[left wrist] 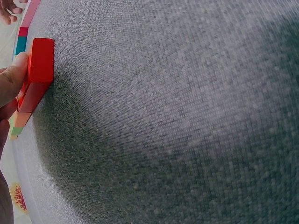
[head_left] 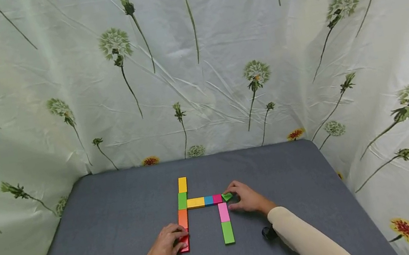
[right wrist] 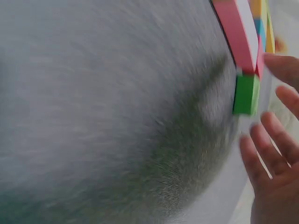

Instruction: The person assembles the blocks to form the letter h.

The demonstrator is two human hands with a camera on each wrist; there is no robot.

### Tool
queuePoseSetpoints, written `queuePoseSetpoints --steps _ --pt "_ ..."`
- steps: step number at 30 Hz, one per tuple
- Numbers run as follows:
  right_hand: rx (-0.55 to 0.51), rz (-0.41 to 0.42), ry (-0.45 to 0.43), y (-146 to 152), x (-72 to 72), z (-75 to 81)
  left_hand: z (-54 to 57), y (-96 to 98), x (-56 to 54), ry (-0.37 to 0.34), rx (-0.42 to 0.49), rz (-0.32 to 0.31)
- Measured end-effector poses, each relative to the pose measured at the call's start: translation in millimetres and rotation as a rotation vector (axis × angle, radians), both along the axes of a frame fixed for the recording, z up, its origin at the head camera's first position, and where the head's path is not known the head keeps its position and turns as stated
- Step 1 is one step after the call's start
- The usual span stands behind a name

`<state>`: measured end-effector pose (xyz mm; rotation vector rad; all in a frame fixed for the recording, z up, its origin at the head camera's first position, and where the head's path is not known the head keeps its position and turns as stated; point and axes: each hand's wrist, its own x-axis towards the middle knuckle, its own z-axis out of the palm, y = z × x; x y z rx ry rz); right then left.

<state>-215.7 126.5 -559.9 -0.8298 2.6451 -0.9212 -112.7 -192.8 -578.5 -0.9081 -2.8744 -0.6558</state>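
Observation:
My left hand (head_left: 166, 245) grips a red block (left wrist: 42, 60) at the near end of a left-hand column, thumb on its side. Beyond it in line lie an orange block (head_left: 183, 218), a green block (head_left: 182, 201) and a yellow block (head_left: 183, 184). A row runs right from this column: a yellow block (head_left: 195, 203), a blue block (head_left: 208, 200) and a magenta block (head_left: 217, 199). At the row's right end a small green block (right wrist: 245, 94) sits slightly turned. My right hand (head_left: 249, 197) is beside it, fingers spread and fingertips close to it.
Below the row's right end, a pink block (head_left: 223, 212) and a longer green block (head_left: 228, 233) form a second column toward me. Everything lies on a grey cloth-covered table (head_left: 119, 200). A flower-printed curtain (head_left: 200, 101) hangs behind and at both sides.

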Motion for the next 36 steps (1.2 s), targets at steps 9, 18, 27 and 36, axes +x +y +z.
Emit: queuePoseSetpoints --steps 9,18,27,36 --pt "0.218 0.143 0.141 -8 50.5 4.5 0.3 -0.8 -1.4 0.015 0.006 -0.006" --pt "0.347 0.220 0.178 -8 68.8 -8.8 0.3 0.3 -0.2 0.027 0.018 -0.011" --pt "0.317 0.215 0.197 -5 69.0 -14.4 1.7 2.6 2.2 -0.003 -0.002 0.018" --pt "0.331 0.171 0.150 0 71.2 -14.1 2.5 1.8 1.8 -0.033 -0.019 0.022"
